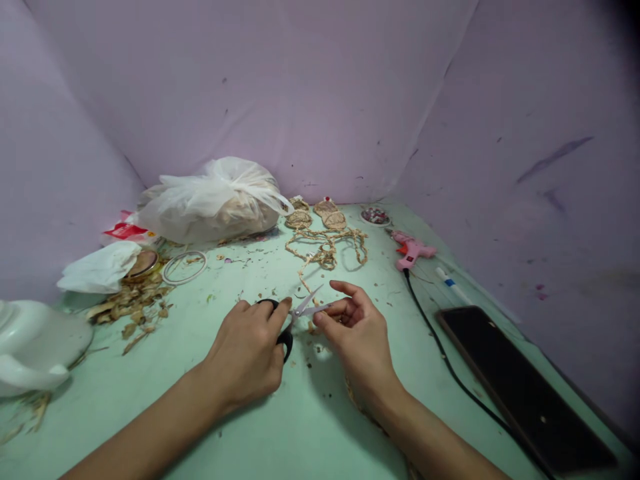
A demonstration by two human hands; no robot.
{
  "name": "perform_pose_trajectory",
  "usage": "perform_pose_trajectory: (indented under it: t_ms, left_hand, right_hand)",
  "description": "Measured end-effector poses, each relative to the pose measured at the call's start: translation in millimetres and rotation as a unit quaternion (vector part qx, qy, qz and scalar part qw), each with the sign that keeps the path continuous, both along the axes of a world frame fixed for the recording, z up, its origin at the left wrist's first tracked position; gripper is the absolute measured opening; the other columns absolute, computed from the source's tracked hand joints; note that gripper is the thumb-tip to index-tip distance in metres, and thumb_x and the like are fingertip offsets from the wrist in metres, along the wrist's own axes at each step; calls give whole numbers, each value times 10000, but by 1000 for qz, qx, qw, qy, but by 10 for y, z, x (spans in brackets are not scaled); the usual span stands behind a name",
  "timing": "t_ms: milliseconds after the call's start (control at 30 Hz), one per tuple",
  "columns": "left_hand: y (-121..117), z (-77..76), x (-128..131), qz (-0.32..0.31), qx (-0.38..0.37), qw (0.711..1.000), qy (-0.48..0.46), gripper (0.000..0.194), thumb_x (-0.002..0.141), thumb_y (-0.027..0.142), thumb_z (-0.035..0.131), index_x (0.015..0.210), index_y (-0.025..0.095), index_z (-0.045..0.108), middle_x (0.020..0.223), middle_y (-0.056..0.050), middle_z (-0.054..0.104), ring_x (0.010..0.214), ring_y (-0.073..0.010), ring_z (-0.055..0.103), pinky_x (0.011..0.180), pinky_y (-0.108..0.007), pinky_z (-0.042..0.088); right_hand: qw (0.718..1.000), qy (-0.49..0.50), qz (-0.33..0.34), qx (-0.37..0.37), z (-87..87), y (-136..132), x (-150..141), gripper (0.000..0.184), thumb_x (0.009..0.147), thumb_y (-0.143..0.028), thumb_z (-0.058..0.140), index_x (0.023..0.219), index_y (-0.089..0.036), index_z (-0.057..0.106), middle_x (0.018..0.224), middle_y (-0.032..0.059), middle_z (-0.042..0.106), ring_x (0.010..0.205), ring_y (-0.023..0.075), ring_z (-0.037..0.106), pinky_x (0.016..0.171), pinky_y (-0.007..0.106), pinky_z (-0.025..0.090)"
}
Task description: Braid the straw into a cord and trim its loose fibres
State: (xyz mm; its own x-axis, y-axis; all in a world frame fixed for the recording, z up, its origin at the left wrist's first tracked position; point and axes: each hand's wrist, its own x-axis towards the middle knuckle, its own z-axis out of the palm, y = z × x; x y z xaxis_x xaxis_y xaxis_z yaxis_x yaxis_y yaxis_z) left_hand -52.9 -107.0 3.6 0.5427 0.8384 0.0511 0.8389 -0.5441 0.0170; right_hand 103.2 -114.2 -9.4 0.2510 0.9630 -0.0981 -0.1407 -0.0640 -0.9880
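Note:
My left hand [249, 353] is closed around the black handles of a pair of scissors [295, 319], whose metal blades are parted and point to the upper right. My right hand [356, 327] sits just right of the blades, thumb and fingers pinched on a small straw-coloured piece of braid. A braided straw cord [327, 248] lies in loops farther back on the green table [310, 420], and a strand of it runs toward my hands. Another stretch of braid passes under my right wrist.
A tied white plastic bag [215, 200] sits at the back left, with dried husks [127, 307], a ring [185, 267] and a white vessel [35, 343] on the left. A pink glue gun [413, 251] with black cable, a pen [453, 283] and a dark phone [520, 383] lie right. Purple cloth walls surround.

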Motion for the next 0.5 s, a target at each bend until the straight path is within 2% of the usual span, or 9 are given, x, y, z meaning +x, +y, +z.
perform_pose_trajectory:
  t_ms: [333, 500]
  left_hand:
    - [5, -15, -24, 15, -91, 996, -18, 522, 732, 136, 369, 1253, 164, 377, 941, -87, 612, 784, -231, 549, 724, -378, 401]
    - [20, -58, -23, 17, -85, 996, 3, 526, 733, 116, 363, 1258, 151, 372, 927, -95, 628, 771, -243, 562, 695, -376, 404]
  right_hand:
    - [998, -42, -5, 49, -41, 5, 4, 439, 638, -159, 607, 1047, -187, 450, 573, -63, 579, 496, 95, 538, 490, 208, 427]
    - [998, -36, -4, 48, -49, 6, 4, 437, 646, -171, 613, 1049, -186, 446, 567, -65, 563, 486, 96, 525, 478, 212, 419]
